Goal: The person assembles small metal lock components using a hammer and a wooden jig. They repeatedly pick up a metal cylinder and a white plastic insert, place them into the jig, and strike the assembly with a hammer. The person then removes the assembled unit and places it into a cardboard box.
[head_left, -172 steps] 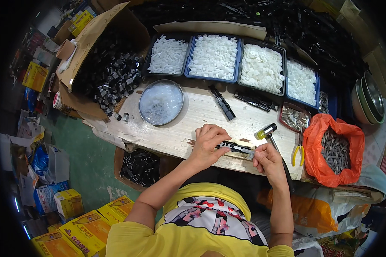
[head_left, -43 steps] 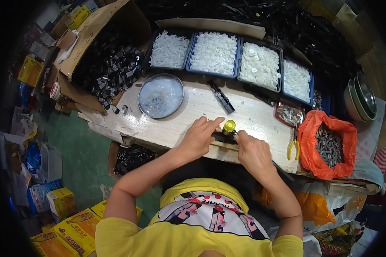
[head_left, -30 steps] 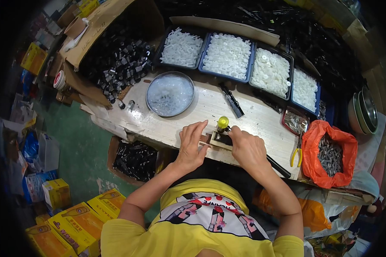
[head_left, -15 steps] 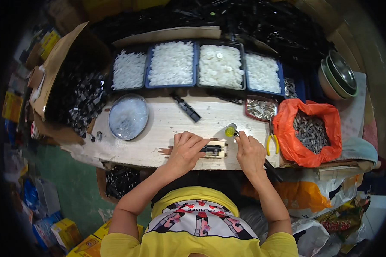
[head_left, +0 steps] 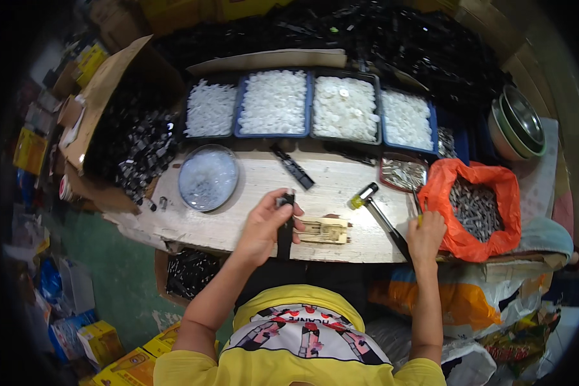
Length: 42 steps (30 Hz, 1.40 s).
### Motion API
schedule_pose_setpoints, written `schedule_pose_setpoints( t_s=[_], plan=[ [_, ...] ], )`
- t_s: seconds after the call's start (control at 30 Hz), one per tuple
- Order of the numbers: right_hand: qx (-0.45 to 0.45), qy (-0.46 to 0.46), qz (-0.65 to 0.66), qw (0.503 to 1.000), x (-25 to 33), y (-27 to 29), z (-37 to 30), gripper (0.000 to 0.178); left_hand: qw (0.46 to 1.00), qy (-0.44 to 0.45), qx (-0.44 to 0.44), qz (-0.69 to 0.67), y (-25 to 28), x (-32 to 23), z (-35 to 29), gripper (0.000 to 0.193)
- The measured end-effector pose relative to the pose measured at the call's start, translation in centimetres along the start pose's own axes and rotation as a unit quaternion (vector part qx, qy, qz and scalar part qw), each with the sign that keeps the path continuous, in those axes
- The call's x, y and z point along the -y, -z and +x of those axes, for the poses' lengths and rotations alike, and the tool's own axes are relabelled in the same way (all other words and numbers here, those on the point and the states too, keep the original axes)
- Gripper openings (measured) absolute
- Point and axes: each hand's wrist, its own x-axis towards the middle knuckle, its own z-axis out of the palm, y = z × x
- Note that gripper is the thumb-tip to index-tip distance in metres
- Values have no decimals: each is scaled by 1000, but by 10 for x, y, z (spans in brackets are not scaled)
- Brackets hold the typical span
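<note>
Left hand (head_left: 260, 228) grips a black part (head_left: 285, 235). Right hand (head_left: 426, 236) covers the yellow-handled pliers (head_left: 421, 220); its grip cannot be told. Lettering shows on the yellow shirt (head_left: 309, 334).

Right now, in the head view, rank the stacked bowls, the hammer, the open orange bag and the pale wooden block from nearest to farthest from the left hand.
From the left hand:
1. pale wooden block, just to its right
2. hammer, farther right
3. open orange bag, well to the right
4. stacked bowls, far right, beyond the bag
</note>
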Motion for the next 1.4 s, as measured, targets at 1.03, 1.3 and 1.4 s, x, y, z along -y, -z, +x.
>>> schedule_pose_setpoints(
  t_s=[1.03,1.3,1.4],
  plan=[
    [270,274,353,853,141,68,-18,16,985,164,61,9,26,6,-43,23],
    [239,339,363,834,166,73,-20,19,970,193,122,-80,73,4,-73,24],
    [178,248,358,882,150,54,-18,19,905,217,-83,356,107,-8,-106,26]
  ],
)
